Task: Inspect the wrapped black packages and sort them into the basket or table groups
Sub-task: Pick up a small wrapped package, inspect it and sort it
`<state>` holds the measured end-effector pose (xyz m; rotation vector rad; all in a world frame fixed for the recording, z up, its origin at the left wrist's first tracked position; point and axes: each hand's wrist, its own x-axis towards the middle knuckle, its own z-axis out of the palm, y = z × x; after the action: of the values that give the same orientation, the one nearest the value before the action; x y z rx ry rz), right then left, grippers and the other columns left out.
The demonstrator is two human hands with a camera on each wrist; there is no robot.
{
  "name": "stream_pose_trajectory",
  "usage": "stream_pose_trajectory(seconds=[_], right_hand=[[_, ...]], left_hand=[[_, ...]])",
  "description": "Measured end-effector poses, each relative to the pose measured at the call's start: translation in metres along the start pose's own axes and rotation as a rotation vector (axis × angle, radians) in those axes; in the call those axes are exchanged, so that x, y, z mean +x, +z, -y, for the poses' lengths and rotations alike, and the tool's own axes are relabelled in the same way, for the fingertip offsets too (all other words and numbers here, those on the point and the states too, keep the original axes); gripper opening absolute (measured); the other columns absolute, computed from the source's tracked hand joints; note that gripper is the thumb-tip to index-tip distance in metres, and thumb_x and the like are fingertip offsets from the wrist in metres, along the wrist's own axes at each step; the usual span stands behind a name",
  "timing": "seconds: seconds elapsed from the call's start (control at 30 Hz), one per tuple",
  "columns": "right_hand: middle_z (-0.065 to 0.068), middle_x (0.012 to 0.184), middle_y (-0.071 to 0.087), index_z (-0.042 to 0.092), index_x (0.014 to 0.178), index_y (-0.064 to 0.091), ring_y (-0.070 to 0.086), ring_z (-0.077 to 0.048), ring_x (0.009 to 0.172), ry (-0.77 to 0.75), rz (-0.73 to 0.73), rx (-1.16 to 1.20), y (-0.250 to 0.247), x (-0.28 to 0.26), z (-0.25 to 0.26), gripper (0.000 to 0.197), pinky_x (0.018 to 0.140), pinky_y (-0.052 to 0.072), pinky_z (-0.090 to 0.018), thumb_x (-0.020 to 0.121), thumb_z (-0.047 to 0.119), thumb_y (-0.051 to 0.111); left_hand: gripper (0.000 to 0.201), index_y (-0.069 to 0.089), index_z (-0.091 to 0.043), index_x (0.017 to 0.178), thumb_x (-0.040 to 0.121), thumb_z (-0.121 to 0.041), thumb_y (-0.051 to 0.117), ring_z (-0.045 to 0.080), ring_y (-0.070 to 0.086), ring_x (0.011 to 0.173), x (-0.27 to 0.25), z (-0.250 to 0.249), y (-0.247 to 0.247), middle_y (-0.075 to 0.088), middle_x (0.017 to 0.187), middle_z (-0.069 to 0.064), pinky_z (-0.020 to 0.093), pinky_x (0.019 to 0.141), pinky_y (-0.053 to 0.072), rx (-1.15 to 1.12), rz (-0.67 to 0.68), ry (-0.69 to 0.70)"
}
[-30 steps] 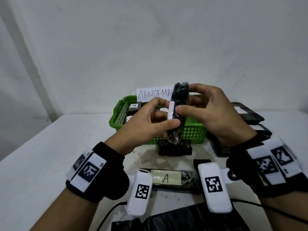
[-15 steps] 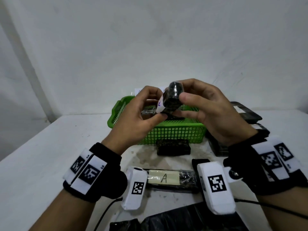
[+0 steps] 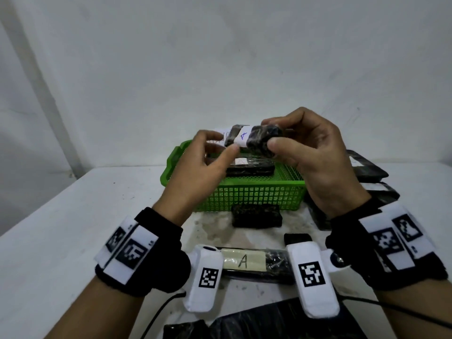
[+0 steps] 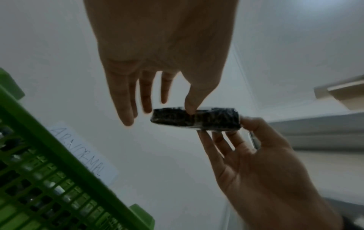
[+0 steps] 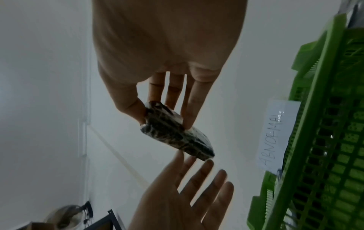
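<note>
A wrapped black package [image 3: 259, 140] with a white label marked "A" lies level in the air above the green basket [image 3: 244, 192]. My right hand [image 3: 274, 134] pinches its right end between thumb and fingers. My left hand [image 3: 217, 145] has straight fingers, and only its thumb touches the package at the label. The left wrist view shows the package [image 4: 197, 119] under that thumb, with the right hand [image 4: 236, 137] below it. In the right wrist view the right hand [image 5: 163, 116] grips the package [image 5: 177, 133] above the flat left hand [image 5: 187, 186].
The basket holds wrapped packages [image 3: 249, 167] and carries an "ABNORMAL" label [image 4: 84, 155]. A small black package [image 3: 256, 216] lies in front of it. A long one labelled "A" [image 3: 244, 261] lies nearer me. More packages [image 3: 367, 167] are stacked at the right, and a black bag [image 3: 281, 321] lies at the near edge.
The package has turned from upright to level, with its "A" label now facing me. My left hand has loosened from a grip to a thumb touch.
</note>
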<state>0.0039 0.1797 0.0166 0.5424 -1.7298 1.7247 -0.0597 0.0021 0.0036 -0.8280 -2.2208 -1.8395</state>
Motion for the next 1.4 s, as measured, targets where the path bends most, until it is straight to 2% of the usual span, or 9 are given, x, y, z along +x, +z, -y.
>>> stream_pose_trajectory(seconds=[0.13,0.37,0.5,0.6,0.7,0.9,1.07,1.23,1.4], right_hand=[[-0.002,0.107,0.074,0.015,0.101,0.068,0.069,-0.016,0.109,-0.033,0.12,-0.238,0.004,-0.005,-0.004,0.025,0.09,0.056,-0.03,0.078,0.009,0.076],[-0.002,0.116,0.067,0.017,0.127,0.053,0.07,-0.01,0.098,0.242,-0.082,0.008,0.0,0.0,-0.007,0.043,0.073,0.059,-0.028,0.088,0.017,0.072],[-0.004,0.115,0.07,0.02,0.138,0.051,0.072,-0.009,0.092,0.361,0.013,-0.054,-0.004,0.0,-0.013,0.058,0.073,0.056,-0.027,0.085,0.015,0.074],[-0.003,0.09,0.068,0.022,0.128,0.057,0.068,-0.012,0.078,0.342,0.007,-0.055,-0.003,0.0,-0.012,0.058,0.065,0.055,-0.025,0.072,0.014,0.069],[-0.005,0.082,0.065,0.021,0.119,0.059,0.066,-0.011,0.069,0.284,-0.024,-0.098,0.0,-0.001,-0.012,0.047,0.061,0.053,-0.024,0.075,0.008,0.068],[0.001,0.087,0.068,0.017,0.123,0.057,0.069,-0.009,0.07,0.242,0.031,-0.126,-0.004,0.0,-0.006,0.049,0.063,0.053,-0.022,0.082,-0.003,0.073],[0.001,0.105,0.073,0.017,0.121,0.063,0.071,-0.015,0.101,0.181,0.179,-0.032,-0.007,0.0,0.007,0.036,0.086,0.057,-0.031,0.085,0.018,0.066],[-0.002,0.093,0.074,0.009,0.101,0.07,0.07,-0.012,0.088,0.097,0.252,-0.058,-0.001,-0.004,0.012,0.019,0.076,0.054,-0.023,0.083,0.006,0.067],[0.001,0.081,0.07,0.016,0.091,0.071,0.069,-0.011,0.08,0.017,0.216,-0.118,0.003,-0.004,0.015,0.022,0.072,0.054,-0.022,0.074,0.002,0.073]], left_hand=[[0.061,0.057,-0.01,0.124,0.079,-0.051,0.06,0.021,0.07,0.073,-0.003,-0.013,-0.001,0.071,0.09,0.01,0.032,0.069,0.061,-0.355,0.208,-0.219],[0.059,0.046,-0.023,0.135,0.084,-0.004,0.069,0.02,0.071,0.079,-0.005,-0.011,-0.005,0.072,0.081,0.001,0.031,0.071,0.06,-0.356,0.3,-0.128],[0.06,0.044,-0.02,0.132,0.085,0.007,0.069,0.019,0.068,0.08,-0.008,-0.009,0.0,0.068,0.089,0.002,0.031,0.074,0.058,-0.248,0.416,-0.086],[0.059,0.046,-0.021,0.121,0.078,0.001,0.079,0.013,0.066,0.074,-0.007,-0.007,0.002,0.068,0.096,0.004,0.03,0.075,0.055,-0.166,0.442,-0.093],[0.052,0.046,-0.019,0.116,0.079,-0.001,0.078,0.009,0.064,0.074,-0.008,-0.006,0.004,0.069,0.094,-0.002,0.028,0.077,0.053,-0.13,0.457,-0.07],[0.049,0.047,-0.023,0.116,0.082,-0.012,0.08,0.008,0.063,0.081,-0.009,-0.004,0.006,0.069,0.089,-0.011,0.025,0.078,0.053,-0.061,0.443,0.0],[0.047,0.052,-0.02,0.114,0.079,-0.006,0.081,0.009,0.07,0.091,-0.008,-0.005,0.004,0.068,0.1,-0.003,0.022,0.081,0.056,0.052,0.263,0.158],[0.04,0.058,-0.016,0.111,0.079,-0.007,0.08,0.011,0.066,0.098,-0.006,-0.002,0.005,0.066,0.104,-0.005,0.033,0.086,0.056,0.302,0.12,0.393],[0.035,0.061,-0.016,0.104,0.078,-0.004,0.079,0.005,0.063,0.091,-0.004,0.001,0.003,0.065,0.098,-0.009,0.027,0.083,0.055,0.286,0.098,0.436]])
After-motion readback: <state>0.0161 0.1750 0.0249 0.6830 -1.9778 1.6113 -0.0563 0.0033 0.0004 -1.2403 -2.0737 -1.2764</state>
